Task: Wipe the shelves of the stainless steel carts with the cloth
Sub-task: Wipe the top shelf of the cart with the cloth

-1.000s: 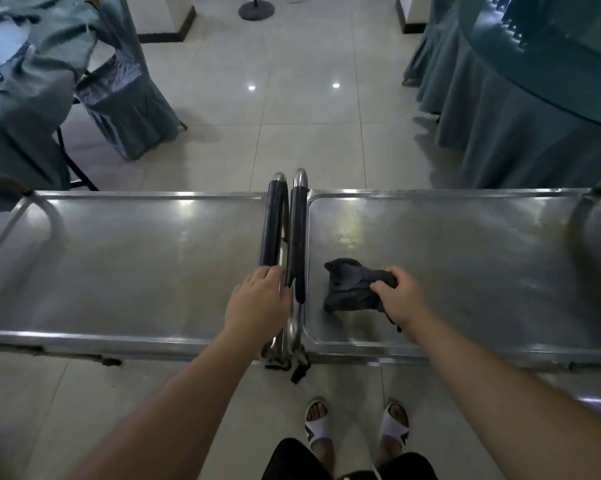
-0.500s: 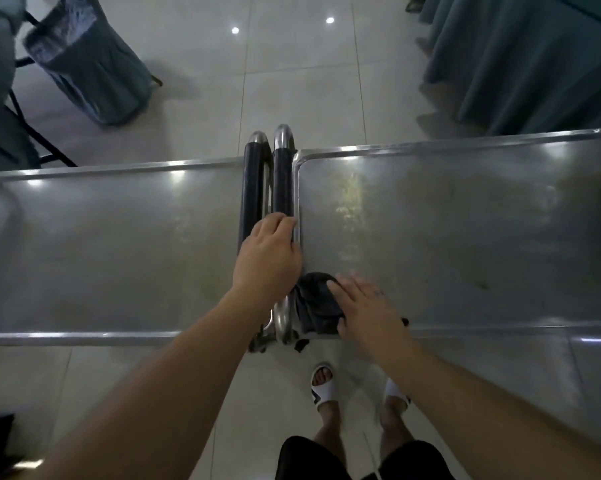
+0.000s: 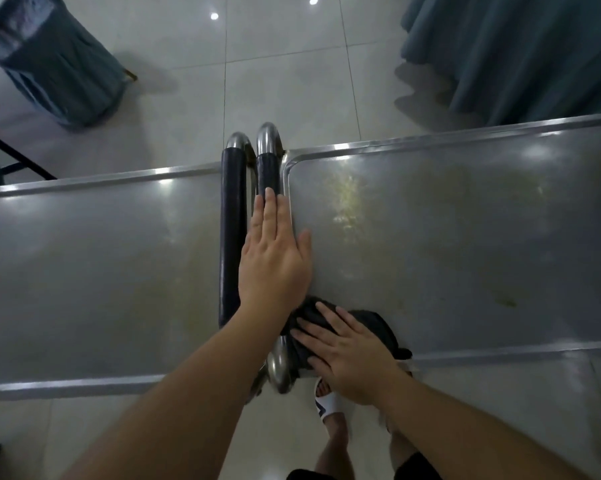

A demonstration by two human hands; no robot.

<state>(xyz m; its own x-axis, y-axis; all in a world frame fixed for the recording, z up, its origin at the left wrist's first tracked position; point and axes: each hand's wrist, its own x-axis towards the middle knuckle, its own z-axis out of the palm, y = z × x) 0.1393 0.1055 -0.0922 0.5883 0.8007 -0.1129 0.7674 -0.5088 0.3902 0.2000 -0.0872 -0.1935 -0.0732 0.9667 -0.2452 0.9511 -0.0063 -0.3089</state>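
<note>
Two stainless steel carts stand side by side, the left cart and the right cart, their black-padded handles touching in the middle. A dark cloth lies bunched at the near left corner of the right cart's top shelf. My right hand presses flat on the cloth with fingers spread. Resting flat along the right cart's handle is my left hand, fingers straight, thumb on the shelf. Yellowish smears show on the right shelf.
Teal-draped furniture stands beyond the carts: a covered chair at the far left and a skirted table at the far right. Pale tiled floor lies between them. My feet in white sandals are under the cart's near edge.
My right hand dragged the cloth from mid-shelf to the near left corner and flattened on it. My left hand uncurled from the handles and now lies flat. The view tilted downward.
</note>
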